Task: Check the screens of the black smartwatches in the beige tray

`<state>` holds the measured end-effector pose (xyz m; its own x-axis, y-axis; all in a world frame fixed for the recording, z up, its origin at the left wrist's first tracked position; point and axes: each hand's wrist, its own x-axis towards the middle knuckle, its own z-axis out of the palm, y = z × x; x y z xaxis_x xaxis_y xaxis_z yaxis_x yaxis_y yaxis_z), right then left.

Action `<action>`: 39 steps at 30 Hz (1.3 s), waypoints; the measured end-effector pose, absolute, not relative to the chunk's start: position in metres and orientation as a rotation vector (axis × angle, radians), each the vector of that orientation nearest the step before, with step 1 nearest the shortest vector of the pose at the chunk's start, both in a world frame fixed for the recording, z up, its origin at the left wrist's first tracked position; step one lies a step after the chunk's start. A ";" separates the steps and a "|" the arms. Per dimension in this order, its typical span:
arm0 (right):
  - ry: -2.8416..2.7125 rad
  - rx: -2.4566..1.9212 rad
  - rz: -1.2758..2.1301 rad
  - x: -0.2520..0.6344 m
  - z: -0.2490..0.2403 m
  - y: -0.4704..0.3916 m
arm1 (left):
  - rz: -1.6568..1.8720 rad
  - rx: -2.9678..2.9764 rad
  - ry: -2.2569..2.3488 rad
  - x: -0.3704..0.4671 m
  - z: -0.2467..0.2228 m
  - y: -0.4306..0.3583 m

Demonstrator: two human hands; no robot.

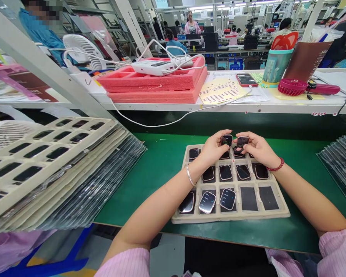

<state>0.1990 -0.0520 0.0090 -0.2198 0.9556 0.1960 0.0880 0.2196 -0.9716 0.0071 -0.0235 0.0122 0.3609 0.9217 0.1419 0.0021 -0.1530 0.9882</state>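
Note:
Above the back row of a cream tray, my left hand pinches a small smartwatch body without a strap. Close beside it, my right hand grips a second smartwatch body. Both dark screens face me. In the tray's pockets lie several more watch bodies, among them one with a lit screen in the front row and a dark one in the middle row. Two front pockets at the right show only their dark lining. My hands partly hide the back row.
A tall stack of trays leans at the left; clear plastic trays stand at the right. The shelf behind carries red foam, a phone, a cup and a pink handheld fan. A white cable droops below it.

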 end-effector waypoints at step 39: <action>-1.494 -1.032 1.155 0.198 0.007 -0.051 | 0.999 1.490 0.843 0.005 0.003 -0.019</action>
